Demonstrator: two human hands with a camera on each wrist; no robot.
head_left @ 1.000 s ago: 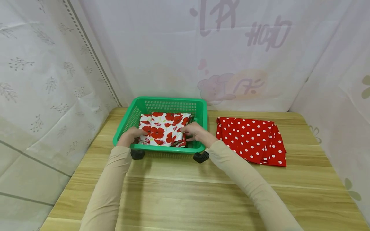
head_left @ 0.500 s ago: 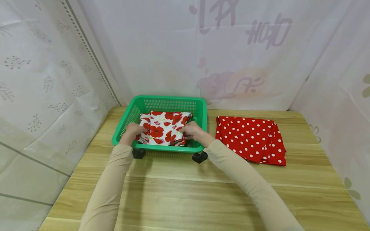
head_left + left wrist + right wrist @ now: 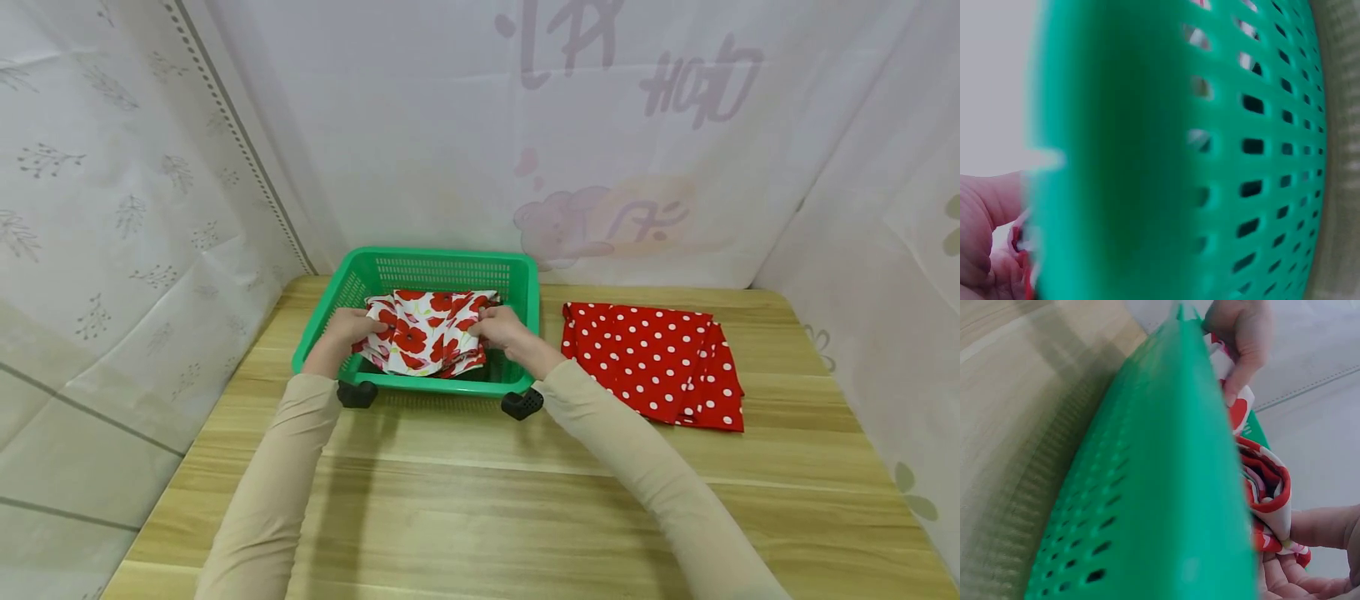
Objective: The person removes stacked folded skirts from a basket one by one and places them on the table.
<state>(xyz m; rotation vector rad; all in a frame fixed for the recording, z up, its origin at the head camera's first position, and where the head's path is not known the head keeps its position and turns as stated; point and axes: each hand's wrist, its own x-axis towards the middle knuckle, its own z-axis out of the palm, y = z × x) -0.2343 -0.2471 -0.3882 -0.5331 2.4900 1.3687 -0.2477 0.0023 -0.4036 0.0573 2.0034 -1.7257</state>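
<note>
A folded white cloth with red poppies (image 3: 420, 333) is inside a green plastic basket (image 3: 435, 384). My left hand (image 3: 345, 333) grips the cloth's left end, thumb on top. The right hand (image 3: 513, 335) pinches its right end between thumb and fingers, as the right wrist view also shows, where the folded layers (image 3: 1266, 481) hang in a loop. Much of the left wrist view is filled by the basket wall (image 3: 1222, 156), with part of the left hand (image 3: 985, 231) at its lower left.
On the wooden table (image 3: 435, 508), right of the basket, lies a folded red cloth with white dots (image 3: 652, 358). A black wrist camera (image 3: 357, 394) sits under the left wrist and another camera (image 3: 522, 405) under the right. Printed white curtains (image 3: 420, 133) stand behind and at both sides.
Both hands have risen slightly with the poppy cloth's ends. Its front edge has lifted and the middle sags more. Basket and dotted cloth stay in place.
</note>
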